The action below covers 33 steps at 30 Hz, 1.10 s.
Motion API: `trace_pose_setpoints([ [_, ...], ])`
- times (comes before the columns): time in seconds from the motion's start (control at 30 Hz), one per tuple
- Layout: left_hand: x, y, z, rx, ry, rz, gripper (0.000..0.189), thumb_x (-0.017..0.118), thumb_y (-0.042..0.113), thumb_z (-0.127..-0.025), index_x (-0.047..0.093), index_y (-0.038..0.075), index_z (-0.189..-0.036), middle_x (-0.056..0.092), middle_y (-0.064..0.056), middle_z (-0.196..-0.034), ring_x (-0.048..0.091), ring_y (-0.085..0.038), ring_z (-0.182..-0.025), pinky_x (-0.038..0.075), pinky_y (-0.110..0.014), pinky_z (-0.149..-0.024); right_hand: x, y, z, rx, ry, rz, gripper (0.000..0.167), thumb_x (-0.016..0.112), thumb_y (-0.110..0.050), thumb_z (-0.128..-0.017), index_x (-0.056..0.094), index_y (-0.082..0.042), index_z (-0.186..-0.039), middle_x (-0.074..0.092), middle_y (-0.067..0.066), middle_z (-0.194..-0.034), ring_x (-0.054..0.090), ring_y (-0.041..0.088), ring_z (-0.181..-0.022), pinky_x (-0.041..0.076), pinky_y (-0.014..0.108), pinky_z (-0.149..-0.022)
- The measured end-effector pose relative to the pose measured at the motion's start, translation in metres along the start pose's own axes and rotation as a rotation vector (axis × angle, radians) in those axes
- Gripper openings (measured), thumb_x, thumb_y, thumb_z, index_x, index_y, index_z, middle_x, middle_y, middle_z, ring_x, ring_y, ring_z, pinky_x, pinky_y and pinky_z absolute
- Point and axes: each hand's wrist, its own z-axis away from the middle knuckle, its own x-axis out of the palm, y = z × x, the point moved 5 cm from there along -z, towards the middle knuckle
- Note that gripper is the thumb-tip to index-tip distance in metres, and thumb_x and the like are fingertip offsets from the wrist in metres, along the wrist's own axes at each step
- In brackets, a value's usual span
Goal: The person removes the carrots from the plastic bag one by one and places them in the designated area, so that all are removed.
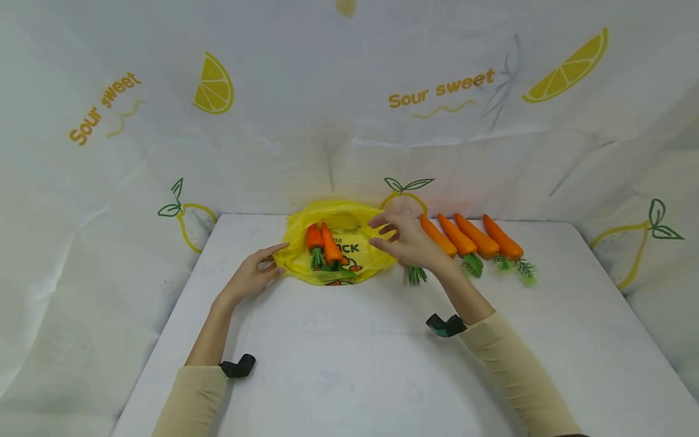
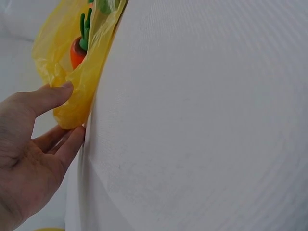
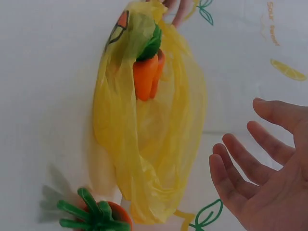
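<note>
A yellow plastic bag (image 1: 297, 261) lies with its mouth open, and two carrots (image 1: 331, 246) with green tops are inside it. At the bag's left edge, my left hand (image 1: 252, 276) pinches the plastic between thumb and fingers; the left wrist view shows the thumb (image 2: 54, 97) on the near side of the plastic. My right hand (image 1: 409, 243) is raised by the bag's right rim, fingers spread and slightly bent. In the right wrist view that hand (image 3: 269, 168) holds nothing and is apart from the bag (image 3: 149, 159).
To the right of the bag lies a row of several orange carrots (image 1: 479, 238) with green tops towards me. The nearest one's green stems (image 1: 416, 275) show under my right hand. Behind the white table (image 1: 338, 352) hangs a white cloth (image 1: 306, 133) printed with lemons.
</note>
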Motion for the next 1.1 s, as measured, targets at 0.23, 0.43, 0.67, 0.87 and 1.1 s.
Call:
trace_pose_setpoints([
  [0.23, -0.001, -0.001, 0.0, -0.004, 0.004, -0.001, 0.057, 0.071, 0.016, -0.106, 0.054, 0.018, -0.161, 0.046, -0.02, -0.17, 0.054, -0.049, -0.148, 0.05, -0.061, -0.123, 0.031, 0.001, -0.014, 0.0, -0.047, -0.041, 0.038, 0.076, -0.015, -0.101, 0.066, -0.001, -0.136, 0.071, 0.02, -0.135, 0.072, 0.04, -0.119, 0.065, 0.054, -0.101],
  [0.43, 0.0, -0.001, 0.0, -0.009, -0.001, 0.017, 0.058, 0.072, 0.016, -0.105, 0.055, 0.019, -0.161, 0.047, -0.019, -0.17, 0.053, -0.049, -0.148, 0.049, -0.06, -0.124, 0.052, 0.0, -0.024, 0.017, -0.13, -0.046, 0.04, 0.075, -0.017, -0.102, 0.065, -0.001, -0.137, 0.07, 0.023, -0.138, 0.07, 0.044, -0.124, 0.066, 0.048, -0.101],
  [0.67, -0.001, -0.001, -0.001, -0.007, -0.006, 0.029, 0.059, 0.073, 0.014, -0.105, 0.055, 0.02, -0.161, 0.046, -0.018, -0.171, 0.053, -0.048, -0.149, 0.05, -0.059, -0.123, 0.067, 0.001, -0.036, 0.071, -0.202, -0.008, 0.048, 0.076, -0.022, -0.103, 0.062, 0.002, -0.142, 0.069, 0.027, -0.14, 0.07, 0.043, -0.124, 0.066, 0.047, -0.104],
  [0.87, 0.0, -0.001, -0.002, -0.003, -0.016, 0.036, 0.061, 0.073, 0.011, -0.104, 0.054, 0.02, -0.161, 0.045, -0.017, -0.172, 0.052, -0.046, -0.149, 0.049, -0.056, -0.124, 0.084, 0.016, -0.046, 0.112, -0.244, -0.09, 0.046, 0.076, -0.018, -0.102, 0.062, 0.001, -0.141, 0.067, 0.026, -0.138, 0.069, 0.041, -0.124, 0.066, 0.045, -0.103],
  [1.1, 0.0, 0.001, -0.002, -0.003, -0.012, 0.017, 0.06, 0.073, 0.01, -0.104, 0.054, 0.018, -0.161, 0.046, -0.019, -0.171, 0.053, -0.047, -0.148, 0.05, -0.058, -0.123, 0.1, 0.03, -0.053, 0.095, -0.267, -0.102, 0.042, 0.077, -0.014, -0.101, 0.065, -0.001, -0.14, 0.066, 0.024, -0.142, 0.068, 0.038, -0.125, 0.063, 0.044, -0.108],
])
